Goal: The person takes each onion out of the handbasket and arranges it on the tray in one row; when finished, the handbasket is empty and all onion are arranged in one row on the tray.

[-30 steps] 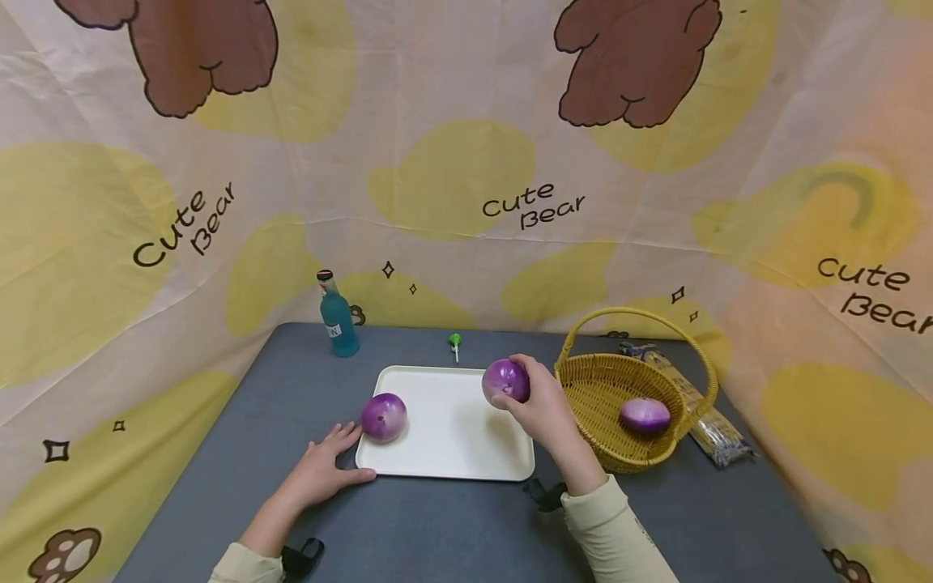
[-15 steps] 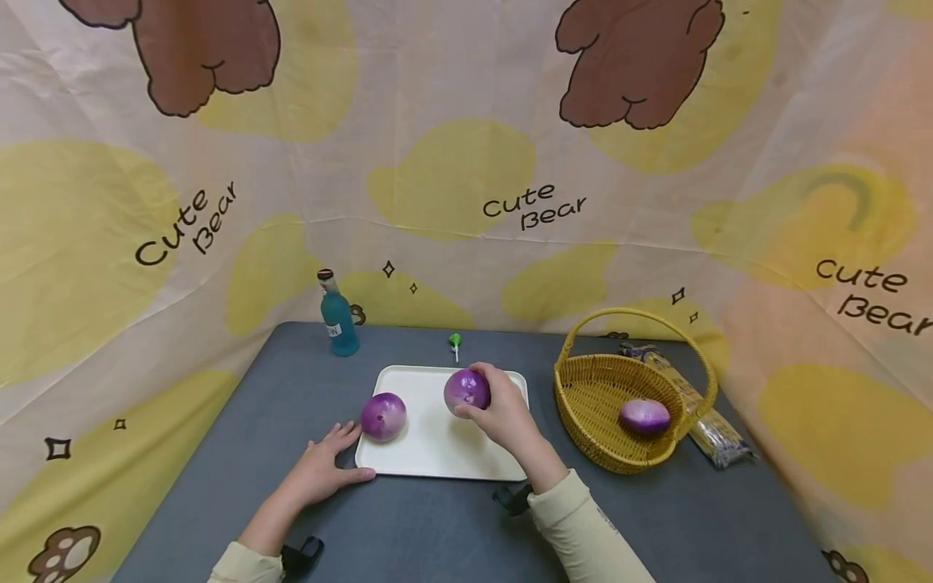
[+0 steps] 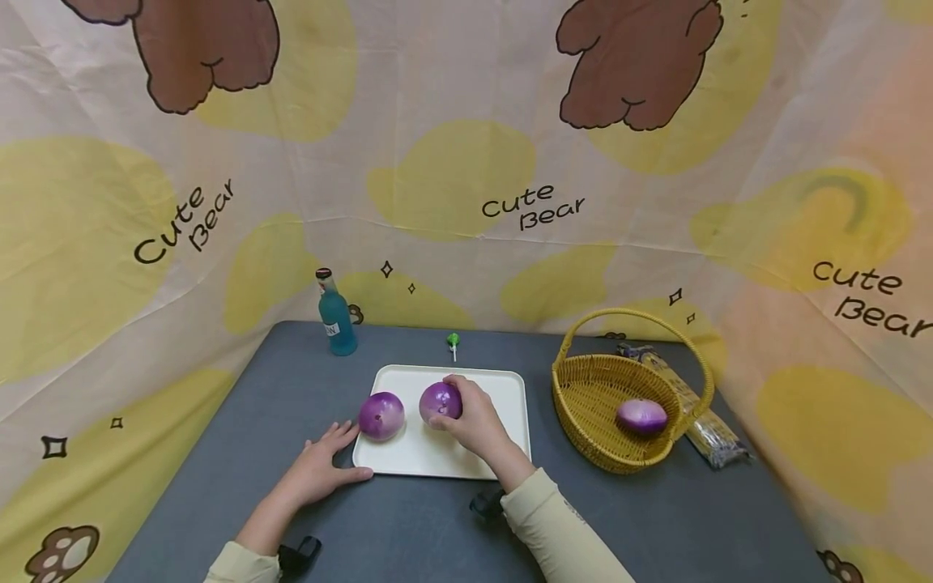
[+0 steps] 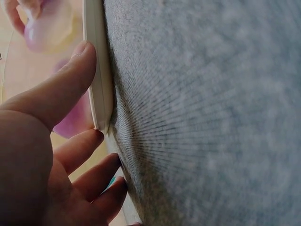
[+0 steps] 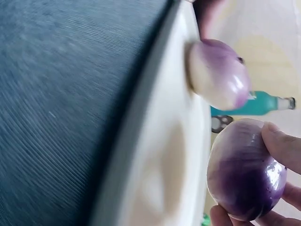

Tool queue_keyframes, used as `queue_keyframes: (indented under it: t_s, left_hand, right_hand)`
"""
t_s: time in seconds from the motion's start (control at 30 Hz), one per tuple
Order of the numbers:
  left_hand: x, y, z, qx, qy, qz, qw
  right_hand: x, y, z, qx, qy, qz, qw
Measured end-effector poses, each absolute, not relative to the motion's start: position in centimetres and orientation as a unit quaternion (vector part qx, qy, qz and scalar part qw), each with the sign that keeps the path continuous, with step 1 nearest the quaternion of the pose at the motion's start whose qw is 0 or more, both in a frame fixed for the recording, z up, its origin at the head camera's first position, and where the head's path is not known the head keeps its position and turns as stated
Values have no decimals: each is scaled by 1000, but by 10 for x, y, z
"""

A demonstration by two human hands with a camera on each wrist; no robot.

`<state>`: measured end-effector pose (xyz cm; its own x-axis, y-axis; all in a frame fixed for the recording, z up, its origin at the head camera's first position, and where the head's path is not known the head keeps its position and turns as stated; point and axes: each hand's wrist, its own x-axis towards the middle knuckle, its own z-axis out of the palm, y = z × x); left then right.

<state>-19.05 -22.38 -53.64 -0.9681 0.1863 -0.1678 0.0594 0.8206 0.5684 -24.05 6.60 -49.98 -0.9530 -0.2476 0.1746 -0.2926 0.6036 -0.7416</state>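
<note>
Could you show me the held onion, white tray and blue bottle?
Held onion (image 5: pixel 244 173): right wrist view, middle of its purple side.
White tray (image 3: pixel 411 450): head view, bare front part.
Blue bottle (image 3: pixel 338 313): head view, on its body.

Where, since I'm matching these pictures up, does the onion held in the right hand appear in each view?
Head: held onion, below the centre.
Left wrist: held onion, upper left, blurred.
Right wrist: held onion, lower right, large.
Shared landmark: the white tray, in all three.
</note>
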Motion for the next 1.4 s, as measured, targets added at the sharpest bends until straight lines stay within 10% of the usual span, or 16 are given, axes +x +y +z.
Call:
queue_keyframes:
  t_s: [1.4]
  left_hand:
    - [-191, -225, -536, 71, 948, 292, 103]
  right_hand:
    - [-237, 49, -512, 153, -907, 393, -2]
